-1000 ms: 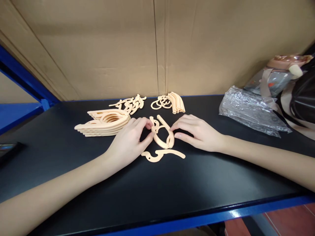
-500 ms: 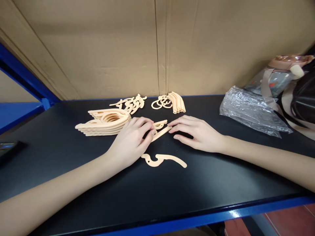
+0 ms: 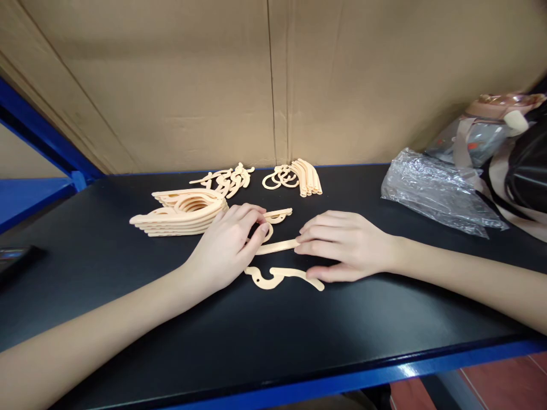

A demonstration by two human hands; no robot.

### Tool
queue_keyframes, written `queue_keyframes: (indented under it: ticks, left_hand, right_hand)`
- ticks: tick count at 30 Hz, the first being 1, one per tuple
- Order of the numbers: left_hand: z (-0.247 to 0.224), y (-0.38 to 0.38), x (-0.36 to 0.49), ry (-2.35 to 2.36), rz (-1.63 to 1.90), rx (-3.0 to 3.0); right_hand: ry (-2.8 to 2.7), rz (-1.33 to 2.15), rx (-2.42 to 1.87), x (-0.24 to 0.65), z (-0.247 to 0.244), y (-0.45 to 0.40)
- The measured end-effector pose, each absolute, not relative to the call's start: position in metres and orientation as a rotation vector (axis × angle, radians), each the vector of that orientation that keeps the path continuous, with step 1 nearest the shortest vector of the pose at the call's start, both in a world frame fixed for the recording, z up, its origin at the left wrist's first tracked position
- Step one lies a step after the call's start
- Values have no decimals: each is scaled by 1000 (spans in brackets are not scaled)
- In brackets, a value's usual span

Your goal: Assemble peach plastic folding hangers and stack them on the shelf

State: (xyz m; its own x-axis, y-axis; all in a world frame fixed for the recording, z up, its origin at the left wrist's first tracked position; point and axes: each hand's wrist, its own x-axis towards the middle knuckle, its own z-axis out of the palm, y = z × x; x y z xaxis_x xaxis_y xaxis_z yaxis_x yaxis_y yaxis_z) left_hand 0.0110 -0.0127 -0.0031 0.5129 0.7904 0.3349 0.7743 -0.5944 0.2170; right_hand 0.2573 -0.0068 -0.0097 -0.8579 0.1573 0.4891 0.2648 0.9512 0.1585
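Observation:
A pale peach folding plastic hanger point(image 3: 277, 246) lies between my two hands on the black table. My left hand point(image 3: 233, 242) is closed on its left part, thumb and fingers near a curved piece, and covers much of it. The fingertips of my right hand point(image 3: 348, 245) grip the right end of the hanger's straight arm. My right thumb reaches down over the tip of a loose S-shaped hanger piece point(image 3: 267, 283) in front. Whether it touches that piece I cannot tell.
Stacked hangers point(image 3: 179, 222) stand left of my left hand. Behind lie loose hanger pieces point(image 3: 233, 181), hooks point(image 3: 280, 177) and a bundle of curved arms point(image 3: 306, 177). Clear plastic wrap point(image 3: 436, 191) and a strapped bottle point(image 3: 478, 136) are at right, a dark device point(image 3: 15, 259) at left.
My right hand has moved toward me with the end of the hanger arm, which has swung from slanted to nearly level. My left hand has stayed almost still.

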Motion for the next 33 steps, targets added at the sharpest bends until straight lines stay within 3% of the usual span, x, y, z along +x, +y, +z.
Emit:
queue_keyframes:
  ticks: [4,12,20,33]
  left_hand:
    - [-3,-13,12,1384,612,2730]
    - [-4,-12,10,1342,617,2744]
    - [-5,-12,12,1333,624,2744]
    - [-3,-14,13,1325,593,2743]
  right_hand:
    - [-2656,-339,-251,258,-11,-9]
    - [-2660,-53,-331,257,-11,-7]
    - [-2629,-508,-231,257,-11,-8]
    - [-2573,-593,-163,259,-11,-12]
